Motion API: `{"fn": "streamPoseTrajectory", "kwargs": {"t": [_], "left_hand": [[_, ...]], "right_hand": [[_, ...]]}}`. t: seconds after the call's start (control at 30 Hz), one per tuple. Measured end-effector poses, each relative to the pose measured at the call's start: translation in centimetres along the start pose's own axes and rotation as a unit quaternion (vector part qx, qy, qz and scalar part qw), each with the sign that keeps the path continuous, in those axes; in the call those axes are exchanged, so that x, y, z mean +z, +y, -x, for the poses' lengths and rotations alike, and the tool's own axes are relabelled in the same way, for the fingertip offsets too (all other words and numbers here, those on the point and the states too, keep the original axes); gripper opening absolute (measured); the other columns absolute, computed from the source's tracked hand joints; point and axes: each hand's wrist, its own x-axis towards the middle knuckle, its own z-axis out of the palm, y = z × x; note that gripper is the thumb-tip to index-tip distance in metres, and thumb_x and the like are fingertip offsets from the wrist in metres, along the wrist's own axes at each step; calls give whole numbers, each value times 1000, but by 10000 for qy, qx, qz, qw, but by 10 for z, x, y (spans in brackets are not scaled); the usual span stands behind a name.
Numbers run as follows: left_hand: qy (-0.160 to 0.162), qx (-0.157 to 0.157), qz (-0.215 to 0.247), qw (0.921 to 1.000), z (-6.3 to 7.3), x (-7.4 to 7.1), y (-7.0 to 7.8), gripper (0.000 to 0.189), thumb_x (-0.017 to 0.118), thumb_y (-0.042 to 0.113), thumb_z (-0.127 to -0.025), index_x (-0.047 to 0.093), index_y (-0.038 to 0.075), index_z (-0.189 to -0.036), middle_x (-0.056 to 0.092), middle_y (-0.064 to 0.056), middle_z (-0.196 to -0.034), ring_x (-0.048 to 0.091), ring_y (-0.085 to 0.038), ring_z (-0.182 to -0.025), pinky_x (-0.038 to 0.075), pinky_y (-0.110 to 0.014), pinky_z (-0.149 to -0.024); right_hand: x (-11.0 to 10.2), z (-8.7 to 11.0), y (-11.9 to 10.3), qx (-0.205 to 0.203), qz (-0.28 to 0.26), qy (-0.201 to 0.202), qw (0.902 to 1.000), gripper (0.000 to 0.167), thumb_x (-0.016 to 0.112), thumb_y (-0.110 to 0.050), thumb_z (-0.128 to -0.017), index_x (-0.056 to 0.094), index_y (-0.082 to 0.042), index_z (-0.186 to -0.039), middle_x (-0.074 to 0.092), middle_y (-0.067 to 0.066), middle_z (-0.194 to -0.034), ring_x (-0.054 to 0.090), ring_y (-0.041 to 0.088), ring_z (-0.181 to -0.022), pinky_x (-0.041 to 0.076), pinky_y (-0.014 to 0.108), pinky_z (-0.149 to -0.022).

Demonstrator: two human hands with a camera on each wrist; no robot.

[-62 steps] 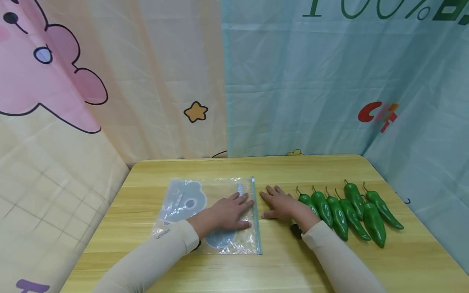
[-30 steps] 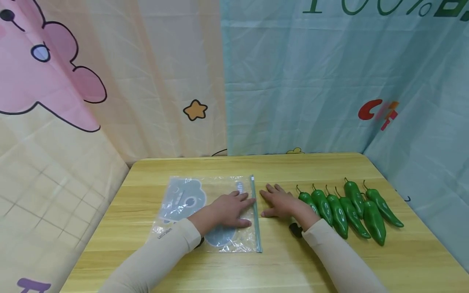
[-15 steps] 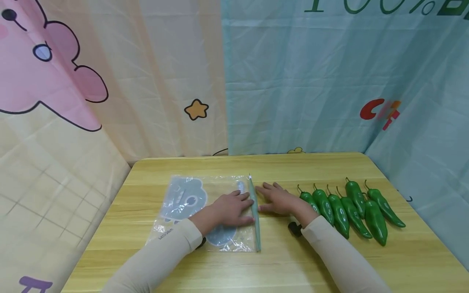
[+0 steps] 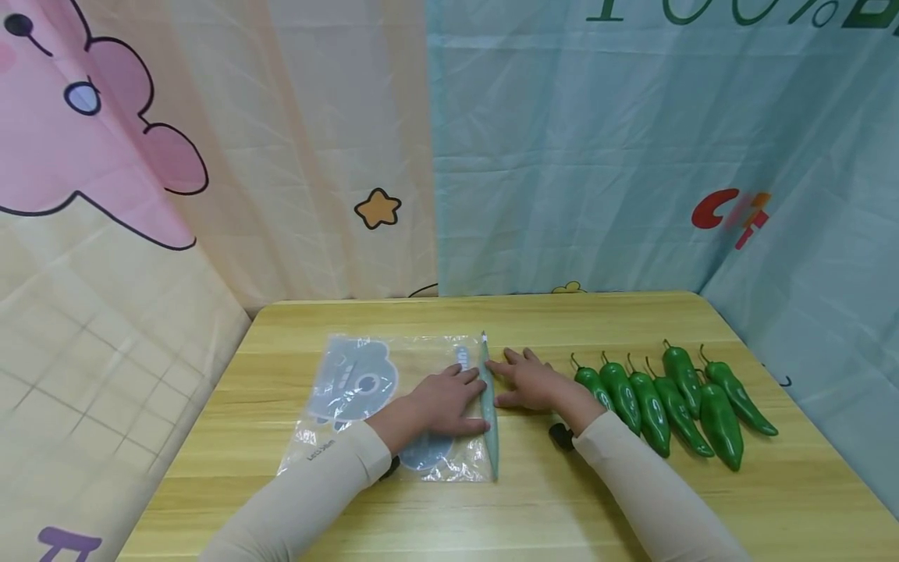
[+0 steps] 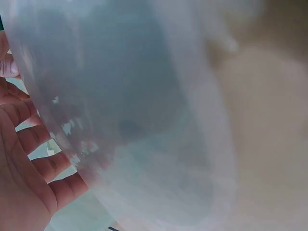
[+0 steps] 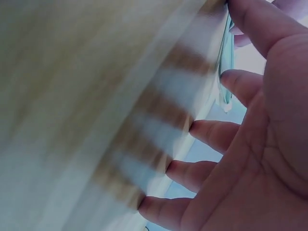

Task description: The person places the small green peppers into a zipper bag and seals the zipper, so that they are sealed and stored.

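A clear zip bag (image 4: 351,382) with a grey-blue cartoon print lies flat on the wooden table. My left hand (image 4: 449,402) rests on it palm down, fingers spread near the edge. That edge carries a pale green-blue zip strip (image 4: 492,445), which looks tilted up on its side. Just right of the strip, my right hand (image 4: 530,382) has its fingertips on the tabletop. In the right wrist view its thumb and index finger reach the strip (image 6: 225,72), while the other fingers stand straight and apart. The left wrist view shows the bag's film (image 5: 120,106), blurred, under the left fingers.
Several green peppers (image 4: 649,406) lie in a group to the right of the right hand, stems pointing away. The nearest is partly behind the right forearm. Printed curtains (image 4: 316,156) hang behind and beside the table (image 4: 421,523).
My right hand has slid slightly left, up against the bag's zip strip. The strip has turned from lying flat to tilted up. My left hand has stayed in place.
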Motion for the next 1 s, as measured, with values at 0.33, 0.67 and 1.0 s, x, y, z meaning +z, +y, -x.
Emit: {"fn": "streamPoseTrajectory", "kwargs": {"t": [0.33, 0.67, 1.0], "left_hand": [[-59, -38, -15, 10000, 2, -2, 1, 78, 47, 66, -92, 40, 18, -152, 32, -8, -159, 30, -37, -143, 41, -49, -106], [166, 78, 547, 9983, 3, 2, -2, 72, 51, 60, -93, 45, 17, -150, 37, -10, -156, 31, -38, -143, 34, -51, -111], [459, -131, 934, 9945, -3, 5, 4, 69, 61, 55, -89, 55, 9, -141, 46, -10, -148, 35, -33, -140, 32, -49, -113]], "right_hand": [[-1, 2, -4, 95, 261, -146, 9995, 76, 60, -56, -93, 33, -23, -156, 17, 19, -162, 7, 52, -145, 19, 75, -105], [-3, 4, -7, 136, 535, -242, 9982, 78, 58, -57, -93, 30, -22, -157, 15, 19, -162, 8, 51, -145, 21, 77, -103], [-4, 5, -8, 95, 472, -241, 9986, 78, 59, -55, -93, 31, -19, -157, 16, 21, -162, 8, 53, -144, 21, 79, -101]]}}
